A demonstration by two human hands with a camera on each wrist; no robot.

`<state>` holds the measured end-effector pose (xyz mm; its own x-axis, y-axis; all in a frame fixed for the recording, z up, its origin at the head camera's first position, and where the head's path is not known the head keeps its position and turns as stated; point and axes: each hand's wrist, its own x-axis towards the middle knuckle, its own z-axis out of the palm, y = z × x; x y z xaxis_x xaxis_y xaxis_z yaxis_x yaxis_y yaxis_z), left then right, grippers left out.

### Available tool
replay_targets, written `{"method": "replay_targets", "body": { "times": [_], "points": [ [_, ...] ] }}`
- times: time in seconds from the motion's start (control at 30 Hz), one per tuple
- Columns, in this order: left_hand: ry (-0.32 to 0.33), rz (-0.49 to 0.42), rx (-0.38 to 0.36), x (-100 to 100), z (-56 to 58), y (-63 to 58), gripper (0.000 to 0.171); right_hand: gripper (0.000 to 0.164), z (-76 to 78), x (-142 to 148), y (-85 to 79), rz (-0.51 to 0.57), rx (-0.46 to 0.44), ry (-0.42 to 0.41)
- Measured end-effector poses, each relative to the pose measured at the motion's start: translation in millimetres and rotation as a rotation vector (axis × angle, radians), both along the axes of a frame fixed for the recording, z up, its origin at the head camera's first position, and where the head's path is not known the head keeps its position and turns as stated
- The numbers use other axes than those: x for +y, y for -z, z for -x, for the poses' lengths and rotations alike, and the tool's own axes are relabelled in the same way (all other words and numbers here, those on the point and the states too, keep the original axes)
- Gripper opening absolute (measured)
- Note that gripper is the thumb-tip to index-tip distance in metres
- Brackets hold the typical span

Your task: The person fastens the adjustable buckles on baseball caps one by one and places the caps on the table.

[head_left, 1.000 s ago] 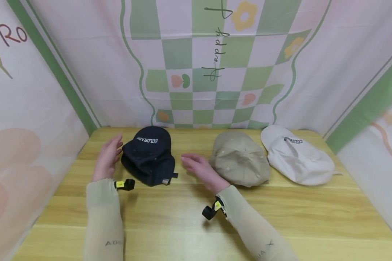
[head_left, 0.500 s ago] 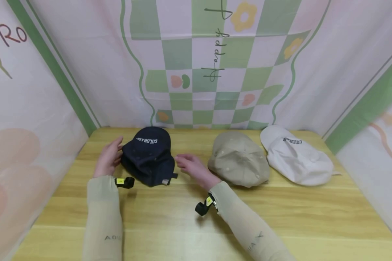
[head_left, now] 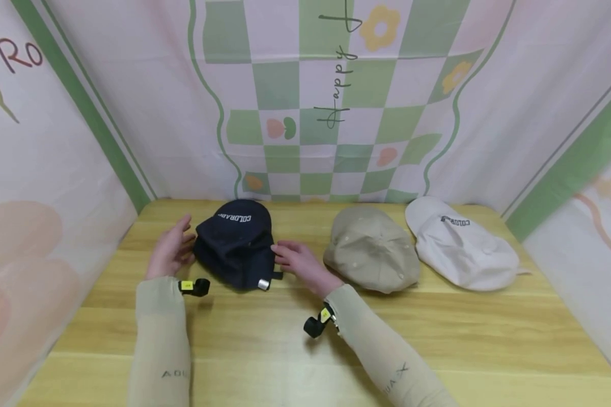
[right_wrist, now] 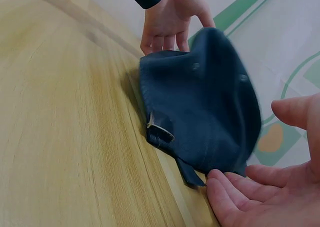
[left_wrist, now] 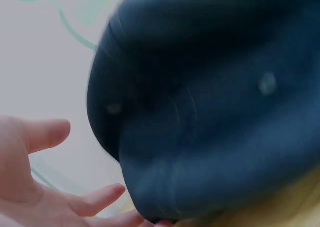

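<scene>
A navy baseball cap point(head_left: 236, 243) with white COLORADO lettering lies on the table, its brim toward the back wall and its strap with a metal buckle toward me. My left hand point(head_left: 171, 249) is at its left side, the lower fingertips at the cap's edge in the left wrist view, the thumb raised and apart. At the right side, my right hand point(head_left: 305, 265) touches the cap's edge with relaxed fingertips. In the right wrist view the right fingers point(right_wrist: 240, 192) lie low against the cap near its strap, the thumb apart from it.
A khaki cap point(head_left: 373, 249) sits on the wooden table point(head_left: 265, 350) to the right of my right hand. Beyond it lies a white cap point(head_left: 460, 243) with dark lettering, close against the khaki one. A patterned cloth point(head_left: 315, 130) hangs behind the table's back edge.
My right hand has moved left to the navy cap's right edge. The left hand has come against its left side. The navy cap has shifted slightly right.
</scene>
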<state>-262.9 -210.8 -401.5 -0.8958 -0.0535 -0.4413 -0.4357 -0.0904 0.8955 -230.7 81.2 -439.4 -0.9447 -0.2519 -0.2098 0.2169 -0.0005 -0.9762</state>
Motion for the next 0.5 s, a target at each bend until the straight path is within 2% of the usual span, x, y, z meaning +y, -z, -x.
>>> {"method": "replay_targets", "body": {
  "times": [0.17,0.37,0.5],
  "points": [
    [0.054,0.024,0.000,2.4,1.9,2.2,0.074,0.063,-0.1,-0.4,-1.1,0.001,-0.003,0.009],
    [0.143,0.076,0.046,7.7,4.2,5.5,0.066,0.063,1.2,-1.5,0.6,0.000,-0.011,0.024],
    [0.148,0.066,0.048,8.6,4.1,7.8,0.063,0.064,0.5,-0.9,1.1,-0.016,-0.015,0.029]
  ]
}}
